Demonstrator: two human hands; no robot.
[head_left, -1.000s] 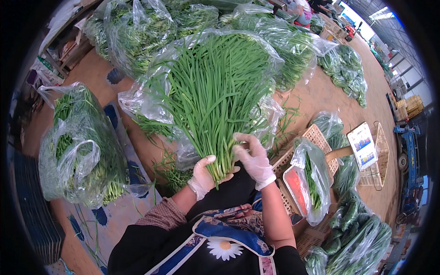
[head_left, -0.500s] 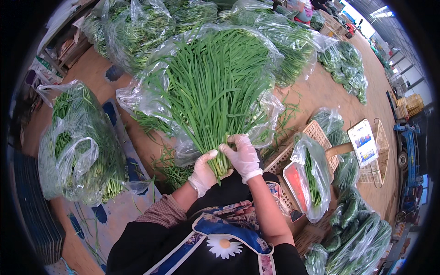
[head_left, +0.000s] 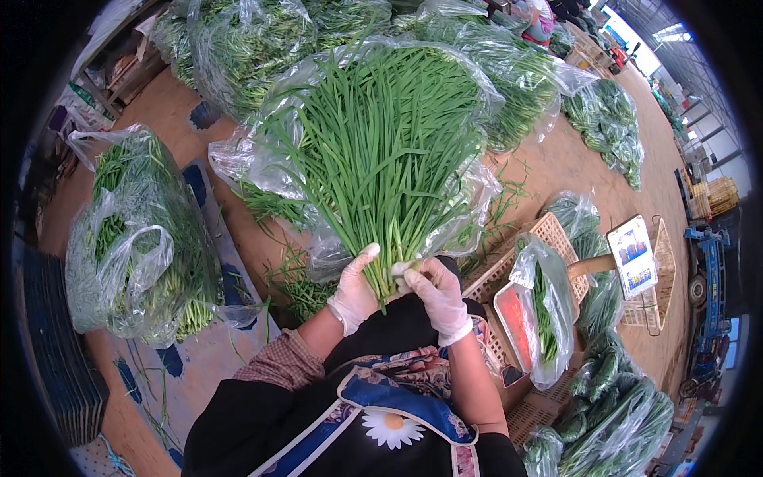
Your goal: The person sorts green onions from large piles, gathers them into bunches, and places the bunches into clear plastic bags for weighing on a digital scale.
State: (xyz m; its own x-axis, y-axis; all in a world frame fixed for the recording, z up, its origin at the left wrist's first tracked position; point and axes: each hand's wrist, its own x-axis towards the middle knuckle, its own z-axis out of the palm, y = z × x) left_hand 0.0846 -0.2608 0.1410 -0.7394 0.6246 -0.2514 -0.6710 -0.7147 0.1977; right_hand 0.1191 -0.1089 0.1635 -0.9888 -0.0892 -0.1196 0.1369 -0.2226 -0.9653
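Note:
A bunch of garlic chives (head_left: 377,191) fans out away from me, its pale stem ends toward my body. My left hand (head_left: 354,292), in a thin whitish glove, wraps round the stems from the left. On the bunch's right side my right hand (head_left: 439,296), gloved the same way, pinches at a few stems near their cut ends; its fingertips partly hide them. Under and behind the bunch lies a large open clear plastic bag (head_left: 262,159) with more chives in it.
A filled bag (head_left: 147,246) stands on the left, with more bags (head_left: 254,56) at the back. To the right, a scale (head_left: 515,326) with bagged chives sits by a plastic crate (head_left: 556,238); its display (head_left: 633,256) rises beside it. Loose chives (head_left: 298,286) lie on the floor.
My right hand has moved slightly right and down, its fingers now bent closer at the stem ends. The left hand keeps hold of the bunch. The view has shifted a little.

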